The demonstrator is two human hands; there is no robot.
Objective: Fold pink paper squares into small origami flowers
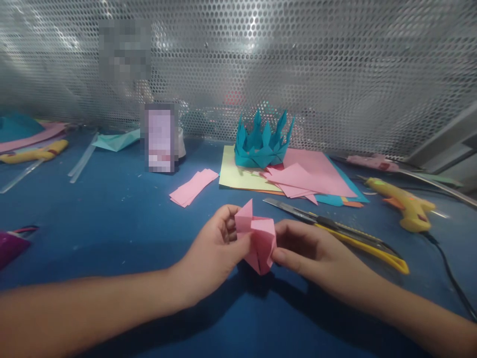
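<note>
Both my hands hold a folded pink paper piece [259, 237] just above the blue table [112, 214]. My left hand [214, 253] pinches its left side, fingers curled around it. From the right, my right hand [309, 251] grips it with thumb and fingers closed on the fold. A pointed flap sticks up at the top left of the piece.
A teal folded paper crown [263, 141] sits on sheets of coloured paper [316, 171] behind. A yellow utility knife [335, 231] lies right of my hands, a yellow glue gun [404, 204] farther right. Pink strips [193, 186] lie centre-left. A perforated metal wall [335, 59] closes the back.
</note>
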